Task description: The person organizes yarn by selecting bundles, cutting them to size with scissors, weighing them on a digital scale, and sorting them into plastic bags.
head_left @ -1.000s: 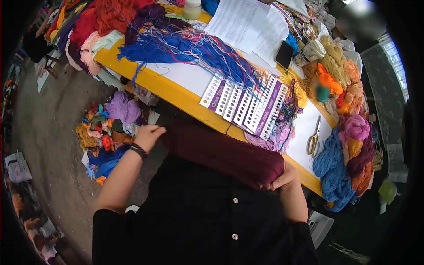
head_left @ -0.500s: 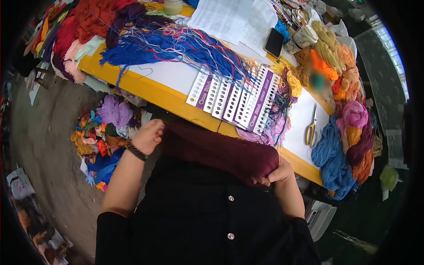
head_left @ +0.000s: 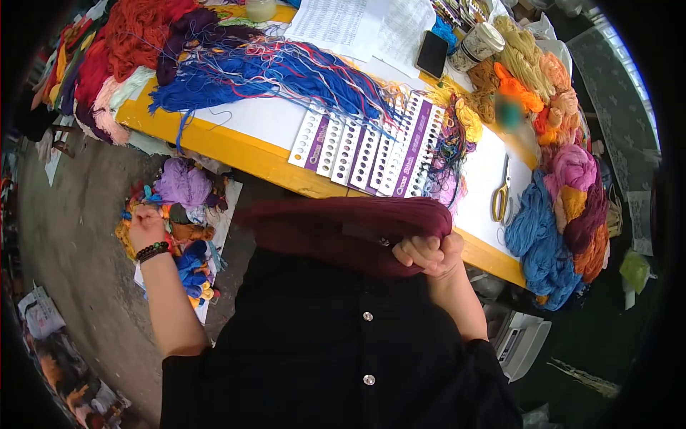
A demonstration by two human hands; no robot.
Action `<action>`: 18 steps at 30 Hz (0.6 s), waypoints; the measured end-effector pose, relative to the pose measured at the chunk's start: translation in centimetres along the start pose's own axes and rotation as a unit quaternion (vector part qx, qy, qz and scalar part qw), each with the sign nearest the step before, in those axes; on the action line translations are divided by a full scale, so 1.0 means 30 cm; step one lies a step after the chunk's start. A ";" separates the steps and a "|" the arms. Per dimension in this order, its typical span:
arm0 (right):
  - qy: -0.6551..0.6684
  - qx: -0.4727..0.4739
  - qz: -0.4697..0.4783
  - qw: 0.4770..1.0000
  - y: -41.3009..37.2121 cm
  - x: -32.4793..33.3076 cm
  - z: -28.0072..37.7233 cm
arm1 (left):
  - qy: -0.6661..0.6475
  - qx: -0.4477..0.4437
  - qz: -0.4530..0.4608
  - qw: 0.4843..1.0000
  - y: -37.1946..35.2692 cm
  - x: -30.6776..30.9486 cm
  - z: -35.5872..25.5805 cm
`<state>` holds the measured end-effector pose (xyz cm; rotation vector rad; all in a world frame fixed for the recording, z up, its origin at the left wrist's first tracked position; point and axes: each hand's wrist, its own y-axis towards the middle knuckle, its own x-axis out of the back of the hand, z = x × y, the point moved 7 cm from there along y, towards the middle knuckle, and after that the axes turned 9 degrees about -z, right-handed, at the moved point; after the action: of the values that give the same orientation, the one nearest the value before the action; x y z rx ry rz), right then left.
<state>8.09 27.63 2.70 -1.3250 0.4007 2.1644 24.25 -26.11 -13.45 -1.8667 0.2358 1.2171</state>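
Observation:
A long maroon skein of thread (head_left: 321, 214) stretches across my front, just below the table edge. Its right end is looped in my right hand (head_left: 432, 254), whose fingers are curled closed around the strands. The skein's left end hangs in the air, slightly blurred. My left hand (head_left: 147, 226), with a dark beaded bracelet at the wrist, is out to the left, well apart from the skein. Its fingers are curled together, and anything between them is too small to make out. Beneath that hand, in the view, lies a pile of small coloured thread bundles (head_left: 191, 232).
The yellow-edged table (head_left: 214, 143) carries blue thread (head_left: 243, 79), punched thread cards (head_left: 343, 154), scissors (head_left: 502, 193), a phone (head_left: 432, 54) and a paper cup (head_left: 477, 47). Blue skeins (head_left: 536, 229) drape over its right edge. Printed sheets (head_left: 343, 25) lie at the back.
My left hand has moved left and away from the maroon skein, to over the floor pile. My right hand has risen a little, and its fingers now wrap round the skein's end.

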 end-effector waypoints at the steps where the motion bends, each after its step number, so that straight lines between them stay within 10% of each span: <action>1: -0.014 -0.010 0.030 0.999 0.007 -0.014 -0.002 | 0.158 -0.055 -0.008 0.986 -0.031 -0.040 0.025; 2: -0.035 -0.013 0.036 0.999 0.016 -0.034 -0.005 | 0.313 -0.108 -0.015 0.943 -0.066 -0.073 0.065; 6: -0.077 -0.034 0.048 0.995 0.043 -0.105 -0.037 | 0.659 0.229 0.111 0.708 -0.445 -0.096 0.625; 7: -0.092 -0.037 0.074 0.992 0.047 -0.118 -0.043 | 0.799 0.184 0.128 0.558 -0.521 -0.101 0.727; 9: -0.100 -0.054 0.067 0.991 0.042 -0.113 -0.049 | 0.815 0.059 0.352 0.458 -0.562 -0.035 0.870; 11: -0.109 -0.069 0.055 0.990 0.027 -0.112 -0.056 | 0.861 0.123 0.330 0.366 -0.616 -0.032 0.946; 15: -0.169 -0.052 0.056 0.983 0.018 -0.070 -0.065 | 0.791 0.204 0.356 0.454 -0.626 -0.002 0.975; 18: -0.224 -0.077 0.054 0.970 -0.024 -0.082 -0.053 | 0.583 0.364 0.148 0.711 -0.591 -0.036 0.896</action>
<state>10.54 26.62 4.15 -0.8602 0.1291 2.5420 16.28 4.31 -6.47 -1.5940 1.5060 -0.1477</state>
